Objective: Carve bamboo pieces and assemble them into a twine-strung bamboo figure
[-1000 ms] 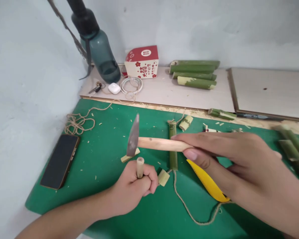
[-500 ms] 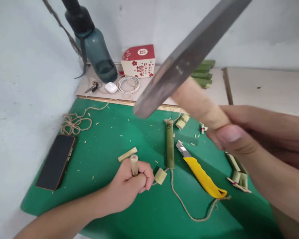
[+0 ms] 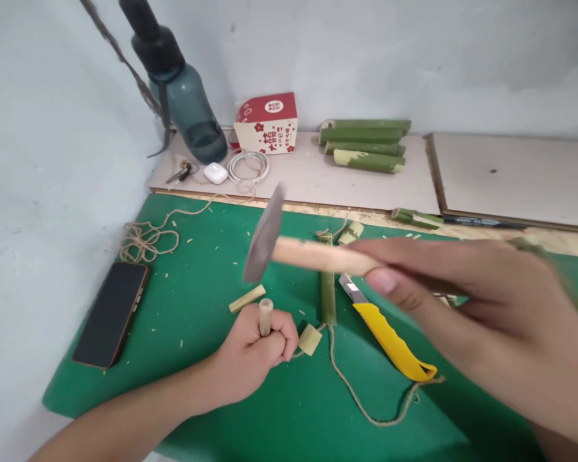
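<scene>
In my right hand (image 3: 443, 295) is a hammer (image 3: 325, 253), gripped by its pale wooden handle. The grey metal head hangs in the air above my left hand (image 3: 260, 340). That fist is wrapped round an upright, pale round stick (image 3: 266, 316); only its top end shows. A small cut bamboo piece (image 3: 310, 339) on twine lies just right of the fist. Behind it rests a thin bamboo strip (image 3: 247, 299). A green bamboo tube (image 3: 328, 301) with twine at both ends lies partly under the hammer handle in view. Beside it is a yellow-handled cutter (image 3: 392, 340).
A phone (image 3: 110, 314) and a bundle of twine (image 3: 147, 239) lie on the green mat (image 3: 221, 423). On the ledge behind stand a water bottle (image 3: 192, 115) and a red-and-white box (image 3: 268, 125), with several bamboo lengths (image 3: 366, 144) at the right.
The hammer has swung down and away from the camera, toward my left fist. My left hand and the upright stick stay almost where they were.
</scene>
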### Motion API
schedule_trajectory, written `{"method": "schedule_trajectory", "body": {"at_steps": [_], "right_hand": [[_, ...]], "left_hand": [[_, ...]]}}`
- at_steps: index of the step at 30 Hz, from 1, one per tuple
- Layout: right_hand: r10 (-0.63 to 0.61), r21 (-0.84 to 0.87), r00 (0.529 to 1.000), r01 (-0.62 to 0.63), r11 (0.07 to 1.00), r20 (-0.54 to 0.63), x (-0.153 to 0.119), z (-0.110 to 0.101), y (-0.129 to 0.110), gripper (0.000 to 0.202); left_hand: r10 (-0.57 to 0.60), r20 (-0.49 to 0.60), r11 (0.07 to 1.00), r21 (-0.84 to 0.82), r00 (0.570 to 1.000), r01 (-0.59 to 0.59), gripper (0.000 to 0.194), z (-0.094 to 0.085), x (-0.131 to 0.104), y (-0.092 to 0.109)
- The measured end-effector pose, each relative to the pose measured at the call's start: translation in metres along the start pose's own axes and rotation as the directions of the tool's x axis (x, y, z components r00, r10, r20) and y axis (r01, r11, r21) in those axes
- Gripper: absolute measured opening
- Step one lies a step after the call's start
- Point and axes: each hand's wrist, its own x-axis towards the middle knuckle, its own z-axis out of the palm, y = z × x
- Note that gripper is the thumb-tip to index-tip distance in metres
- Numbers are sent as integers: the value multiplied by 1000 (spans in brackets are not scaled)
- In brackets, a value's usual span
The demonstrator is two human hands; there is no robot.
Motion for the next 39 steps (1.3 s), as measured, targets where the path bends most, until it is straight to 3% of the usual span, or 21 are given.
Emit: {"method": "schedule_trajectory", "body": {"at_steps": [2, 3, 6, 7, 10, 11, 12, 15, 16, 19, 20, 24, 28, 29, 33, 34, 37, 39], "right_hand": [[23, 32, 988, -18, 999, -154, 0, 0, 0, 18], [15, 31, 989, -10, 999, -149, 0, 0, 0, 17], [-27, -19, 997, 29, 999, 77, 0, 1, 1, 18], [-27, -25, 995, 30, 999, 95, 0, 1, 2, 17], [3, 4, 990, -2, 1000, -144, 0, 1, 4, 18], [1, 2, 986, -1, 1000, -166, -1, 1, 4, 19], [-10, -11, 992, 9, 1000, -125, -1, 1, 4, 19], [-33, -63, 989, 42, 997, 142, 0, 3, 4, 20], [-28, -63, 991, 37, 997, 134, 0, 3, 4, 20], [-20, 12, 989, 22, 1000, -148, 1, 4, 5, 19], [-25, 24, 986, 29, 999, -164, 1, 5, 6, 19], [-36, -58, 996, 41, 997, 87, 2, 6, 9, 19], [-19, 40, 977, 28, 999, -213, 1, 7, 9, 19], [-24, 46, 978, 34, 998, -206, 0, 7, 9, 19], [-32, -43, 994, 36, 998, 100, 1, 7, 8, 19], [-23, -34, 996, 26, 999, 83, 1, 7, 8, 20], [-17, 66, 983, 30, 997, -181, 1, 7, 8, 19], [-41, 58, 986, 51, 997, -164, 1, 7, 8, 21]], "left_hand": [[28, -5, 1000, 3, 1000, -28, 17, -1, 0, 2], [38, -12, 999, 8, 999, -38, 17, -1, 0, 3], [32, -25, 999, 27, 999, -31, 17, -2, 0, 5], [20, -25, 999, 28, 999, -19, 17, -2, 0, 5], [18, -23, 1000, 21, 1000, -17, 16, -1, 0, 4], [22, -27, 1000, 21, 999, -22, 16, -1, 0, 3], [24, -35, 999, 23, 999, -23, 16, -1, 1, 3], [1, -43, 999, 35, 999, 0, 16, -1, 2, 3], [-3, -44, 999, 37, 999, 4, 16, -1, 2, 3], [38, -68, 999, 28, 997, -36, 16, -4, 3, 5], [51, -83, 999, 22, 995, -49, 17, -4, 4, 5], [49, -96, 999, 21, 994, -47, 16, -5, 5, 6], [56, -85, 998, 17, 995, -54, 16, -3, 4, 8], [52, -91, 999, 12, 995, -51, 16, -2, 4, 8], [13, -90, 1000, -11, 996, -14, 15, 0, 5, 10], [7, -87, 1000, -16, 996, -9, 15, 0, 6, 10], [10, -93, 1000, -25, 996, -12, 15, -1, 6, 7], [7, -98, 999, -35, 995, -10, 14, -2, 6, 5]]}}
